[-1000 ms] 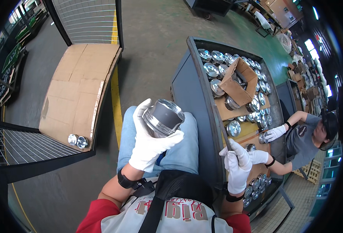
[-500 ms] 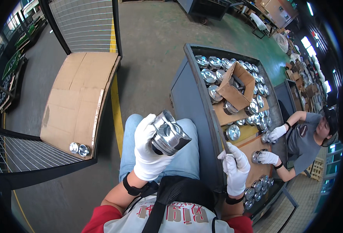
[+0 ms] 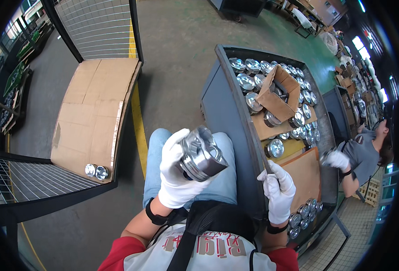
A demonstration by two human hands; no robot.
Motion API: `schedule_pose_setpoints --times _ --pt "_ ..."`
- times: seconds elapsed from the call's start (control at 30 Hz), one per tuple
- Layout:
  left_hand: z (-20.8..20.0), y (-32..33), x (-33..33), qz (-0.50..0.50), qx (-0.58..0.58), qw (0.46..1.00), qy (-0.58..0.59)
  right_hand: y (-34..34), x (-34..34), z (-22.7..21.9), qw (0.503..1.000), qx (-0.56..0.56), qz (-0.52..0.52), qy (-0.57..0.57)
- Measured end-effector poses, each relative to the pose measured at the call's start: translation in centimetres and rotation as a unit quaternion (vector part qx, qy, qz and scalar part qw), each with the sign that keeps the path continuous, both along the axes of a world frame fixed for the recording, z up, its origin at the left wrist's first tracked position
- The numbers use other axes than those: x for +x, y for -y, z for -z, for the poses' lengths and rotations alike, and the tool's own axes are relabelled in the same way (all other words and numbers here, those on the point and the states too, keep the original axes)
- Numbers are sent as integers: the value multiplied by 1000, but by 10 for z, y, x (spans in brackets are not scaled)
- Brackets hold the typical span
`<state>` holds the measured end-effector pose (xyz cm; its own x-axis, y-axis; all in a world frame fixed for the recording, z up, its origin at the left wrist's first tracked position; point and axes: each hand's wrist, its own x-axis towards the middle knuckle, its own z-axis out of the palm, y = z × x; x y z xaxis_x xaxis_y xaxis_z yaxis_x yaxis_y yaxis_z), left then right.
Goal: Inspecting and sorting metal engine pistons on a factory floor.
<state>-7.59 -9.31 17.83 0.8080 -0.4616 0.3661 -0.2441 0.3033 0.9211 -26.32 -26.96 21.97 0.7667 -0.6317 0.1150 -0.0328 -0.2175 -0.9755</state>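
My gloved left hand (image 3: 172, 169) is closed around a shiny metal piston (image 3: 201, 153), held tilted above my lap with its ringed end low. My gloved right hand (image 3: 278, 192) pinches a thin grey tool (image 3: 267, 167) that looks like a slim file; its far end is hard to make out against the cart's edge. The tool and the piston are well apart. Beside my right hand stands a grey metal cart (image 3: 230, 97), where many more pistons (image 3: 275, 148) stand in rows.
An open cardboard box (image 3: 278, 106) with dark parts sits among the pistons. At left, a wire-sided trolley has a cardboard-covered deck (image 3: 91, 113) with two pistons (image 3: 96, 171) at its near corner. Across the cart, a co-worker's gloved hand (image 3: 338, 160) holds a piston.
The co-worker has lifted both hands off the cart's board and leaned away, carrying pistons. My hands keep their holds; the piston in my left hand has turned slightly. The view has shifted a little.
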Motion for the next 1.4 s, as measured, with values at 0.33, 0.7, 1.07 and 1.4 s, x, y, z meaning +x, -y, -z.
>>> schedule_pose_setpoints --times 0.33,0.7,1.07,1.4 --pt "14 -4 23 327 -276 681 -594 -3 6 -5 994 103 13 31" --pt "7 -3 22 347 -294 603 -655 -4 5 -8 993 113 29 23" --pt "-3 -7 16 346 -321 549 -689 -6 4 -6 989 142 32 41" --pt "-10 -8 4 192 -229 650 -699 -6 2 0 987 150 19 53"
